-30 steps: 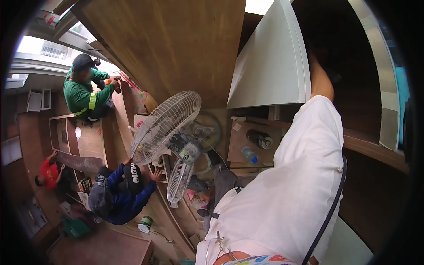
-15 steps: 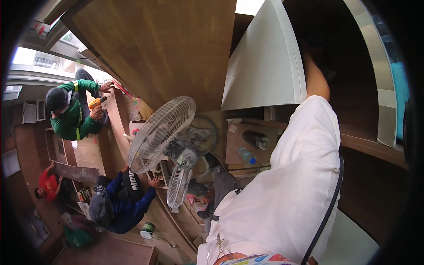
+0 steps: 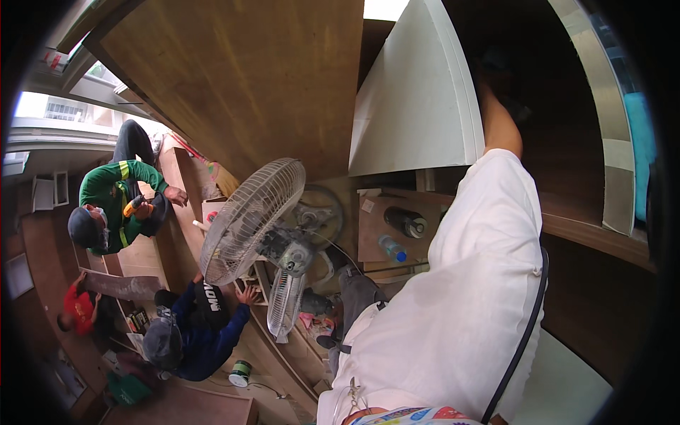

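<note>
My right arm, in a white sleeve (image 3: 474, 234), reaches up into a dark wooden cabinet (image 3: 567, 149). The bare forearm (image 3: 500, 126) passes close by the edge of a pale grey-white panel (image 3: 421, 99). Deep shadow covers my right hand (image 3: 494, 79), so its fingers and anything in them cannot be made out. A dim shape lies near it. My left hand is out of view.
A standing fan (image 3: 255, 219) is left of me. A black flask (image 3: 405, 222) and water bottle (image 3: 392, 248) sit on a board. Co-workers are at left: one in green (image 3: 120, 191) with a drill (image 3: 133, 205), one in blue (image 3: 205, 340), one in red (image 3: 79, 312). A large wooden panel (image 3: 234, 78) stands above.
The co-worker in green has bent lower and shifted the drill down and left. My view has moved slightly; my right arm stays inside the cabinet.
</note>
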`<state>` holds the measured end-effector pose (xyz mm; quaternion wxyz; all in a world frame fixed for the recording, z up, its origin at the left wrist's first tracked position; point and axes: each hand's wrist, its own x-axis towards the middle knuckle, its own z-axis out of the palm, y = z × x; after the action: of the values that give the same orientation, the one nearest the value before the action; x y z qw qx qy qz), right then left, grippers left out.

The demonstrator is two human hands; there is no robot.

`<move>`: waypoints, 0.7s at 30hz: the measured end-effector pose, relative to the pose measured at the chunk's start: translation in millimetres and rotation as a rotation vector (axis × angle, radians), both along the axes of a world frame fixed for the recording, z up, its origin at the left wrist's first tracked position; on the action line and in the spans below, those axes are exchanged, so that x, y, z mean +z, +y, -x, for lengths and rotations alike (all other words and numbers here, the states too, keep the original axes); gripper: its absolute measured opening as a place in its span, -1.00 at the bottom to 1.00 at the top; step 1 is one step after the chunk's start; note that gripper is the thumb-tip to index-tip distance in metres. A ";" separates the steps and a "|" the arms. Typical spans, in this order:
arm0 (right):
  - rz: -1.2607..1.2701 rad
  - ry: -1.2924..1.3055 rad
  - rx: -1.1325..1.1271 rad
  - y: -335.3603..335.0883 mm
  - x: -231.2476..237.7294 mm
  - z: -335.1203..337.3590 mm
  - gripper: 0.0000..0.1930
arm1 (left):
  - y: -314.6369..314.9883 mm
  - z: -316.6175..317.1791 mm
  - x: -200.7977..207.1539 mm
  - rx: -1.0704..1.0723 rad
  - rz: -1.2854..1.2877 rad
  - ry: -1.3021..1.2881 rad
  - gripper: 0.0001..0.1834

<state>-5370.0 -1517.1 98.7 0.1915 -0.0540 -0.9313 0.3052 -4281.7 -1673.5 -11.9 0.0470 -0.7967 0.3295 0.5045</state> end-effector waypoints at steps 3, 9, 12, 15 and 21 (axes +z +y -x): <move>-0.003 0.001 -0.001 -1.1 -0.5 0.6 0.03 | 4.1 -3.6 1.5 0.000 0.001 -0.003 -0.76; -0.011 0.016 0.004 -1.8 4.4 8.7 0.08 | 24.3 -7.2 -2.5 0.023 -0.008 0.010 -0.76; -0.005 0.016 0.023 -14.3 -0.8 16.3 0.10 | 50.8 -6.7 -0.2 0.076 -0.005 0.013 -0.76; -0.010 0.037 0.055 -33.1 -2.4 26.3 0.13 | 88.7 -10.8 -3.0 0.161 -0.002 0.034 -0.77; 0.016 0.042 0.014 11.5 -20.1 57.8 0.17 | 166.7 -45.5 23.6 0.281 -0.011 0.041 -0.77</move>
<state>-5427.8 -1505.6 78.6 0.2083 -0.0424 -0.9250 0.3150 -4236.2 -1506.8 11.7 -0.0264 -0.8244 0.2126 0.5240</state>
